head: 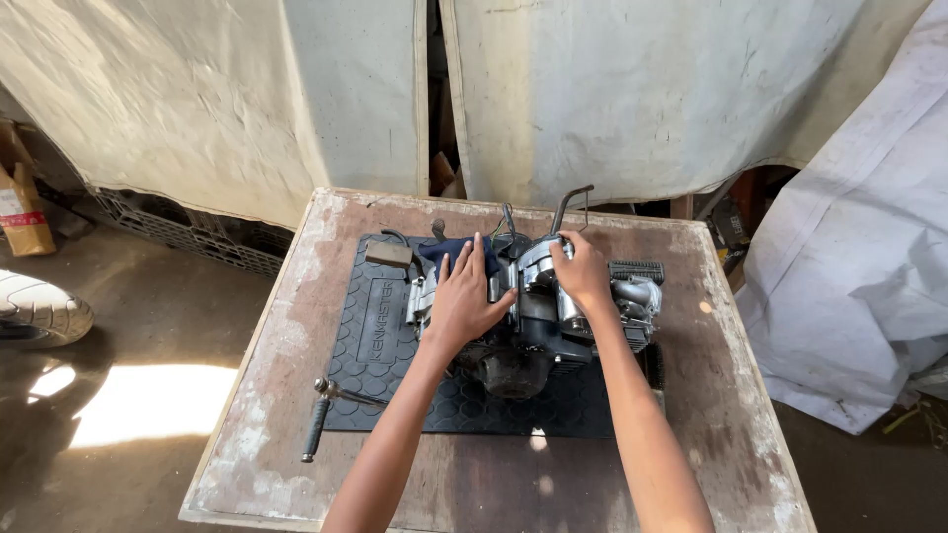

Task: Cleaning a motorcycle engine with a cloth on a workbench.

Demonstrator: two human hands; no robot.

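The motorcycle engine (538, 321) sits mid-table on a black rubber mat (380, 336), nearer the far edge. Our left hand (464, 296) lies open and flat on it; our right hand (583, 271) grips its top. We'd best steady it firmly — the ratchet handle (321, 419) lies by the mat's near-left corner.

Pale tarps (632, 89) hang across the back, with a dark gap between two of them. A worn wooden table (711, 415) stands on a dusty concrete floor (128, 326), where a bright sun patch falls at left. A tyre (35, 308) lies at the left edge, near a cardboard box (22, 212) and a plastic crate (188, 229).
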